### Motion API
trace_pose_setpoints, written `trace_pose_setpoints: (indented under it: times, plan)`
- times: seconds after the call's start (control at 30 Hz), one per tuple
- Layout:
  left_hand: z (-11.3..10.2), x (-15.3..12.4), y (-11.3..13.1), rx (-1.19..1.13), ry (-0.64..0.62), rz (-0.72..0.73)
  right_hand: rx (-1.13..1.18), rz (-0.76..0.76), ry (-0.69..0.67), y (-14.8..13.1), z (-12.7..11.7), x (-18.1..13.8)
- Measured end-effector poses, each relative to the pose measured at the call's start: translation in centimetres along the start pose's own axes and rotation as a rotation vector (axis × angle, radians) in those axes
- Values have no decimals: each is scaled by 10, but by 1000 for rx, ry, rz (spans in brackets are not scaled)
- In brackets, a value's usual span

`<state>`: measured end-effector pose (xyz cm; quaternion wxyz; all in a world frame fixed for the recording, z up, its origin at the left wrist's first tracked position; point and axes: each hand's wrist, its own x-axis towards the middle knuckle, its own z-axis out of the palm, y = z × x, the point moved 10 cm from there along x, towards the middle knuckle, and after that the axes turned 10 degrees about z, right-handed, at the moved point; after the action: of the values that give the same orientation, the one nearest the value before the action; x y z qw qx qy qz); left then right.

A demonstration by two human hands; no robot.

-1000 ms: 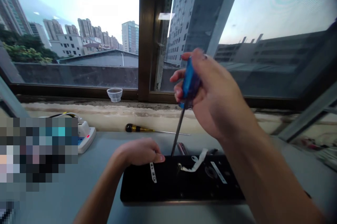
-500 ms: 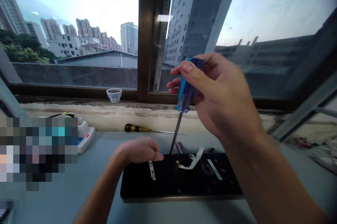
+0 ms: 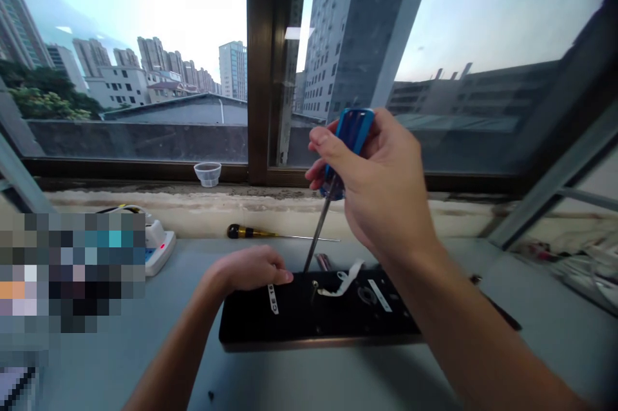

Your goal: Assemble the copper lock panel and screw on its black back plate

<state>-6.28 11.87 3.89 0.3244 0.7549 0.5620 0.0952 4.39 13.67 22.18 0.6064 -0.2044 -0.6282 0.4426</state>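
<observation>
My right hand [image 3: 381, 172] is closed around the blue handle of a screwdriver [image 3: 318, 227]. Its shaft slants down and its tip meets the far edge of a long black case [image 3: 261, 324]. My left hand [image 3: 258, 268] grips that same far edge, just left of the tip; its curled fingers are partly hidden. White labels lie on the case, one reading "CE". A white ribbon-like strip [image 3: 345, 285] rises from the case's middle, by a small brass-coloured fitting [image 3: 315, 284]. My right forearm covers the case's right end.
A second screwdriver [image 3: 255, 232], black and yellow, lies behind the case. On the sill stands a clear plastic cup [image 3: 207, 174]. A power strip [image 3: 161, 253] sits at left beside a blurred area. A small dark piece [image 3: 211, 395] lies in front; cables [image 3: 579, 263] run at right.
The view has shifted slightly. My right hand has turned with the screwdriver handle, thumb now further left. My left hand stays at the case's far edge.
</observation>
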Motion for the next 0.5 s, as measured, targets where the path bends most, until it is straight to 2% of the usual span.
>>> trace_pose_setpoints:
  times: [0.13, 0.23, 0.33, 0.4, 0.43, 0.5]
  plan:
    - [-7, -4, 3, -5, 71, 20, 101, -43, 29, -10, -12, 0]
    - [-27, -20, 0, -12, 224, -9, 176, -79, 69, -26, -30, 3]
    - [-52, -55, -13, 18, 440, -118, 241, -43, 178, -36, -59, 3]
    - [-57, -88, -25, 69, 542, -230, 291, 37, 273, -32, -84, -2]
    - [-54, -104, -32, 97, 573, -301, 310, 80, 299, -29, -95, -6]
    - [-34, -133, -48, 98, 576, -441, 344, 150, 283, -21, -113, -17]
